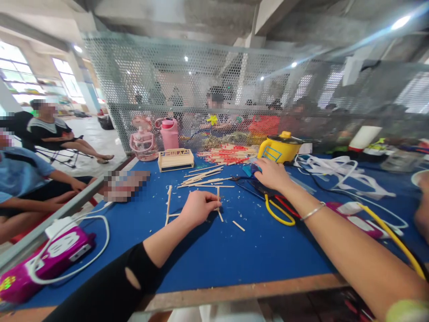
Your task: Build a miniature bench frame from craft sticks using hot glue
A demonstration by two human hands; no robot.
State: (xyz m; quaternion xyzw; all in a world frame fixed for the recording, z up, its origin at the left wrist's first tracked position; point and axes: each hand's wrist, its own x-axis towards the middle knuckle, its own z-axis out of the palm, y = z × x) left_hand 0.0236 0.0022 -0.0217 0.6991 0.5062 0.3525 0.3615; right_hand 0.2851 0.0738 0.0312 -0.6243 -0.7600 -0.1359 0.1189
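Left hand: my left hand (200, 208) lies low over the table (254, 259), wrist bent, knuckles up, the forearm in its black sleeve coming in from the lower left.
Left grip: thumb and fingertips pressed together, pinching a thin wooden stick (220, 214) that stands out above and below my fingers.
Right hand: my right hand (273, 174) reaches far forward, arm almost straight, palm down, a silver bracelet (313, 211) on the wrist.
Right grip: fingertips at a teal object (248, 170); I cannot tell whether they close on it.
Wooden frame: an upright with a crosspiece (169, 201) lies left of my left hand; the crosspiece runs behind that hand, so its far end is hidden.
Short stick: one loose piece (238, 226) lies just right of the pinched stick.
Stick piles: plain sticks (204, 175) lie ahead of my left hand, red-marked ones (228, 154) beyond.
Beside my right hand: the yellow pot (283, 150) stands just beyond; a yellow-handled tool (288, 222) lies under and beside the forearm.
Far edge: a small wooden rack (176, 160), a pink bottle (169, 134), then a mesh screen (201, 80) closing off the front.
Left edge: a purple power strip (75, 243) with white cable.
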